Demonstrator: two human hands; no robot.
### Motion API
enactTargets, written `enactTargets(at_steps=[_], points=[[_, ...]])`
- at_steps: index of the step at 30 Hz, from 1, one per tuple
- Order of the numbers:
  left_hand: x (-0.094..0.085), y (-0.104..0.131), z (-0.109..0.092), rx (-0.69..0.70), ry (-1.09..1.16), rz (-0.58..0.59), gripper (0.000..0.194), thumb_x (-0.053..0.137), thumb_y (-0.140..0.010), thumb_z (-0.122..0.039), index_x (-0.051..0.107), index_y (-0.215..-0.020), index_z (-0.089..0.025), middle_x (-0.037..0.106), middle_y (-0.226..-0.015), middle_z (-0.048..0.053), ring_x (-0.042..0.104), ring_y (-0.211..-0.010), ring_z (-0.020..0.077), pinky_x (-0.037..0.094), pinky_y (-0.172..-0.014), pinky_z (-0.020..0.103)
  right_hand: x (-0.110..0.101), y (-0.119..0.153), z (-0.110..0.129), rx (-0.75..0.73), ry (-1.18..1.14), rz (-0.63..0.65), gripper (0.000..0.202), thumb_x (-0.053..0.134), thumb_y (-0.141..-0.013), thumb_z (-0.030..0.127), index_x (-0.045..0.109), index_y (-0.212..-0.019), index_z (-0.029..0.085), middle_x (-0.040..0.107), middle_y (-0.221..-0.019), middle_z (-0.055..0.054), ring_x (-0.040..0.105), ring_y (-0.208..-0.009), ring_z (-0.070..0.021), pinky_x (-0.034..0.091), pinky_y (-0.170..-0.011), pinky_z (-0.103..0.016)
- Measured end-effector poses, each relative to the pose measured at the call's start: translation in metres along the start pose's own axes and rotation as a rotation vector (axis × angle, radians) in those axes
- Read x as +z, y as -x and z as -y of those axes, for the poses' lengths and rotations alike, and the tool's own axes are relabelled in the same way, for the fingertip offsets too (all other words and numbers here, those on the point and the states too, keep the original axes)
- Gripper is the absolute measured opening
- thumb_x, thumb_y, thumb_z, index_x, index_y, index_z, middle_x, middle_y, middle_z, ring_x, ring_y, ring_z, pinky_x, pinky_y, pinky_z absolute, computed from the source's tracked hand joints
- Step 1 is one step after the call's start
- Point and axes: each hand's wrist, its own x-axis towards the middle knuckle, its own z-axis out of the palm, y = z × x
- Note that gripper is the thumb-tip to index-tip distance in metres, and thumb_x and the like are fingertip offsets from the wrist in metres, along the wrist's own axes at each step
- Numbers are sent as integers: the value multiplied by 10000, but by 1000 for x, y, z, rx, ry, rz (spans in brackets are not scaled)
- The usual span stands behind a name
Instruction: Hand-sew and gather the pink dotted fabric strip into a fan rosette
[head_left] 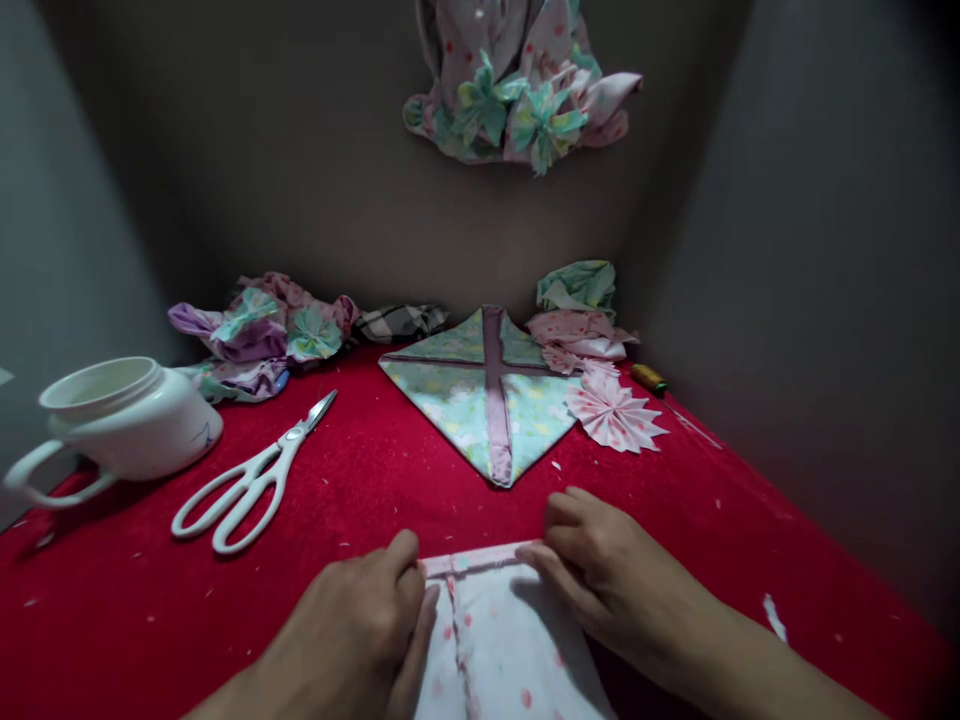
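A white cloth with pink dots (pixel 517 650) lies at the front of the red surface, its far edge folded over into a narrow pink strip. A ragged seam runs down it towards me. My left hand (pixel 375 600) pinches the left end of the folded edge, thumb on the near side. At the right end of that edge, my right hand (pixel 592 560) has its fingers closed on the cloth. Beyond both hands lies a green floral fabric square (pixel 442 400) crossed by mauve strips, one corner pointing at me.
White-handled scissors (pixel 255 480) and a white mug (pixel 142 420) stand to the left. Fabric pieces (pixel 277 320) are heaped behind. A pleated pink fabric flower (pixel 615 410) and a thread spool (pixel 647 378) lie at right. Flower-trimmed cloth (pixel 517 100) hangs on the back wall.
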Motion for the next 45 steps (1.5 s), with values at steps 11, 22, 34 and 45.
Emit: enactTargets(at_steps=[11, 22, 34, 45], points=[[3, -4, -1, -314, 165, 15, 216, 351, -841, -196, 429, -640, -180, 475, -657, 28, 484, -549, 147, 374, -527, 275, 16, -2, -7, 83, -181, -46, 109, 558, -789, 116, 527, -703, 174, 534, -700, -21, 500, -663, -159, 401, -574, -262], [-7, -13, -5, -322, -72, 200, 112, 397, -809, -133, 464, -752, -203, 505, -736, 18, 533, -544, 180, 277, -447, 256, 14, -8, -8, -41, 33, 60, 120, 514, -801, 111, 547, -718, 190, 564, -752, -39, 467, -667, -187, 344, -588, -303], [-3, -6, -4, -257, -21, 228, 200, 410, -725, -47, 517, -808, -194, 539, -749, 40, 541, -658, 229, 412, -548, 337, 20, 4, -11, -264, 105, -167, 241, 389, -825, 39, 567, -746, 180, 554, -654, -5, 463, -621, -164, 236, -933, -413], [-8, -13, 1, -249, -118, 162, 175, 442, -732, -59, 551, -700, -192, 549, -721, 24, 546, -628, 183, 361, -521, 271, 11, -3, -7, -257, 213, -193, 154, 498, -760, 92, 583, -663, 176, 596, -619, -14, 475, -596, -163, 294, -655, -306]])
